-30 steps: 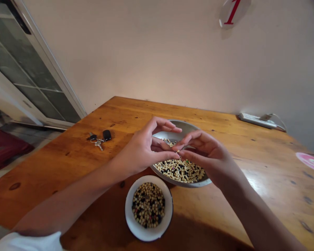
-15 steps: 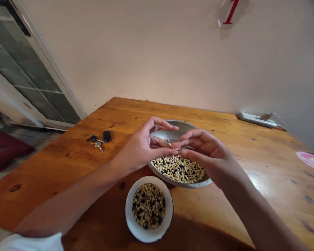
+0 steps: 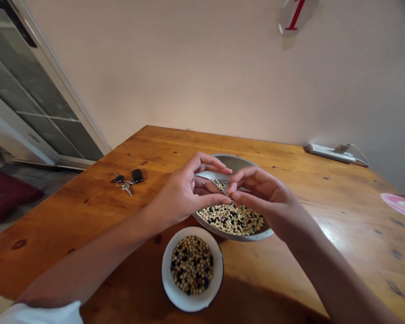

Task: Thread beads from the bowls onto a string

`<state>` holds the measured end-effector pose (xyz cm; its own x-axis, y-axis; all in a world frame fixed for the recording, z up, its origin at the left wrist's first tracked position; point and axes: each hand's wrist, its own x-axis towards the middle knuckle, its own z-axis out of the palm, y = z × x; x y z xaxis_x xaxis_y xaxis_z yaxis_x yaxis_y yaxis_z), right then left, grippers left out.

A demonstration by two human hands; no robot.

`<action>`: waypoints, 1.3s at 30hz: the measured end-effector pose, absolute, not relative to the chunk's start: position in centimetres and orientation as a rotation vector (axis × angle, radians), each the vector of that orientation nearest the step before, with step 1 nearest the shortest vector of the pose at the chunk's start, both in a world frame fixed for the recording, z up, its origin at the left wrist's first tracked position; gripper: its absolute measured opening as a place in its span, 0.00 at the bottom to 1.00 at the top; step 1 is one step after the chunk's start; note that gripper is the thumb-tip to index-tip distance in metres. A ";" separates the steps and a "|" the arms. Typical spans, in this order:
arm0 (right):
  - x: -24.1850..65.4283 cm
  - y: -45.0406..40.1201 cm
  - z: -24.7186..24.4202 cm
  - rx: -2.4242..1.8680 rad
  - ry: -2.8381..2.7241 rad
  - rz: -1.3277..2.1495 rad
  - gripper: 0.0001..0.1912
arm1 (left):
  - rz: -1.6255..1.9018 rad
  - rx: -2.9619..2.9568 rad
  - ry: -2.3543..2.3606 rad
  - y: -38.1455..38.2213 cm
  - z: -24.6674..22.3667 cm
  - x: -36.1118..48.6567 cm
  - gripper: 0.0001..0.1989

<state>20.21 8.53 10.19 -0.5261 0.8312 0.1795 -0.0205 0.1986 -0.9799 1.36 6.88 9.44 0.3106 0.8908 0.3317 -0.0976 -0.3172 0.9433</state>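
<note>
Holds left hand (image 3: 185, 193) above the left part of a large metal bowl (image 3: 234, 162), with one finger arched high and the thumb tip close to a lower finger. Holds right hand (image 3: 275, 200) opposite, above the right part of the same bowl, with fingers curled and the thumb tip just beside the forefinger. Sets both groups of fingertips very near each other over the middle of the bowl; cannot confirm contact between them. Cannot tell, at this size, whether pinching anything in either hand.

Note beads (image 3: 231, 220) below both hands, spread inside the metal bowl: mostly pale, many black, a few coloured. See them plainly on the near side of the fingertips, and again in a small patch between the hands; elsewhere, partly hidden by fingers.

Note white bowl (image 3: 168, 270) on the near side of the metal bowl, close to it and apart from both hands. Find inside it a smaller lot (image 3: 191, 265) of similar pale and black beads.

Record on the wooden worktop (image 3: 97, 207): keys (image 3: 125, 185) with a black fob, well to the left of the left hand; power strip (image 3: 329, 152) by the wall at far right; pink sticker (image 3: 403, 204) near the right edge.
</note>
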 end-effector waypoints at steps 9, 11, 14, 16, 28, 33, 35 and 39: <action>20.4 8.9 10.4 -0.770 -1.799 1.522 0.07 | 1.214 1.551 0.779 6.6 9.7 1.5 0.28; 20.5 8.9 10.4 -0.787 -1.817 1.542 0.07 | 1.216 1.549 0.772 6.7 9.7 1.5 0.28; 20.5 9.1 10.3 -0.784 -1.811 1.561 0.06 | 1.215 1.547 0.757 6.8 9.7 1.4 0.30; 20.5 9.2 10.2 -0.776 -1.803 1.571 0.05 | 1.209 1.547 0.740 6.9 9.6 1.4 0.30; 20.5 9.4 9.6 -0.717 -1.683 1.696 0.03 | 1.147 1.417 0.715 7.3 9.2 1.5 0.32; 20.4 9.4 9.5 -0.739 -1.724 1.601 0.05 | 1.128 1.395 0.716 7.7 8.9 1.4 0.32; 20.4 9.4 9.4 -0.741 -1.741 1.556 0.06 | 1.126 1.396 0.711 7.8 8.8 1.4 0.33; 20.3 9.5 9.4 -0.781 -1.754 1.488 0.08 | 1.119 1.391 0.683 7.7 8.8 1.3 0.32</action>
